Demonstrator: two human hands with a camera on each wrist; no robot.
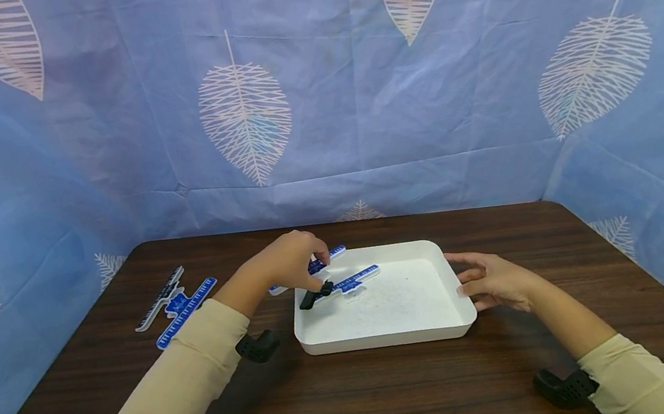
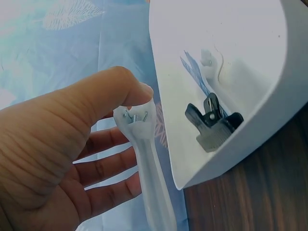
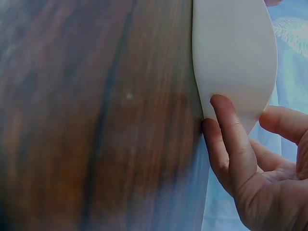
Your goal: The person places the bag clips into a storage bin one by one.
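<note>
My left hand [image 1: 297,258] is over the left edge of the white tray [image 1: 391,341], pinching a long blue-and-white spring clip [image 1: 334,254]. Its pale back and small metal spring show under my thumb in the left wrist view. Inside the tray lies another long blue-and-white clip [image 1: 358,278], with a black clip [image 2: 211,122] near its left end. At the tray's right side, my right hand [image 1: 498,281] holds the wall, thumb at the rim and fingers against the outside [image 3: 236,130].
Left of the tray, a long blue clip [image 1: 188,313] and a long black-and-white clip [image 1: 160,299] lie on the dark wooden table [image 1: 399,397]. Behind the table hangs a blue cloth [image 1: 344,112] with white leaf prints.
</note>
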